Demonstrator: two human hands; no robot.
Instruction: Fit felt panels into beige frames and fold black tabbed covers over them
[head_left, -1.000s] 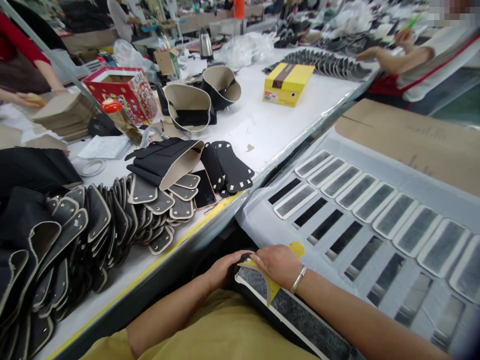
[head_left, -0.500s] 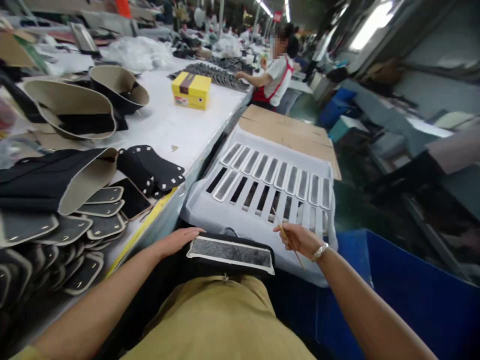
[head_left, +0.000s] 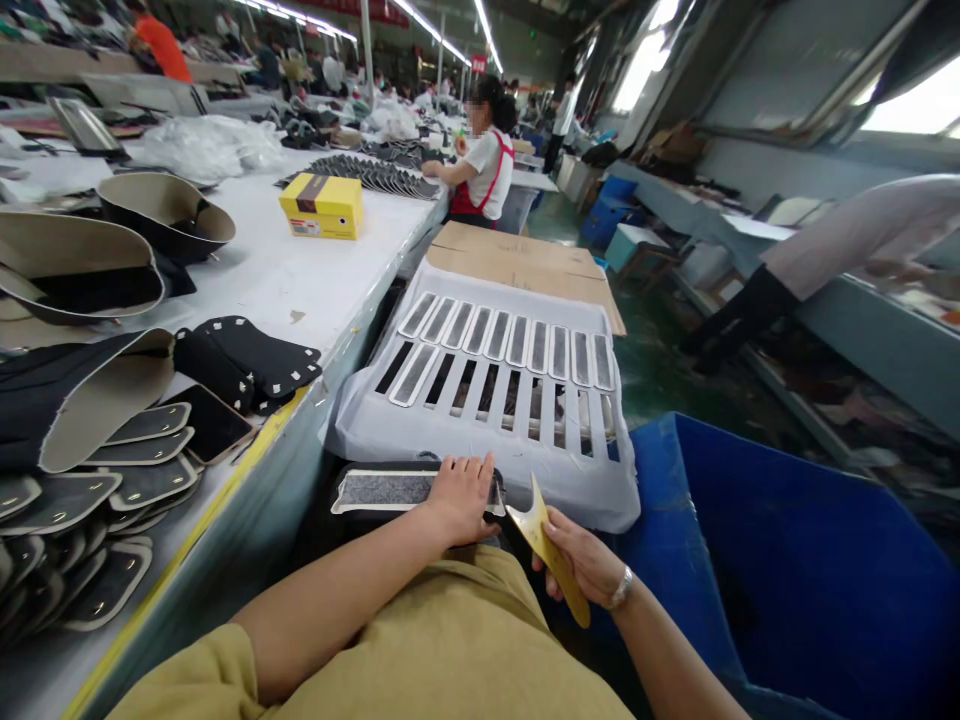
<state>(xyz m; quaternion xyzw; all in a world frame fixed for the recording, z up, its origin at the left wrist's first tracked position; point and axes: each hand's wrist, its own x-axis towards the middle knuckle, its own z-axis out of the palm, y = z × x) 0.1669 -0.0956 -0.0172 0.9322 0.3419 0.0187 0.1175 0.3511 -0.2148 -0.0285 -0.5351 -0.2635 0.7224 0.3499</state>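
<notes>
The left hand (head_left: 463, 498) lies, fingers extended, across the right end of a pale-edged grey panel (head_left: 390, 489) near the lap; whether it grips, I cannot tell; the right hand (head_left: 579, 560) closes around a curved yellow piece (head_left: 553, 556) beside that end.
</notes>
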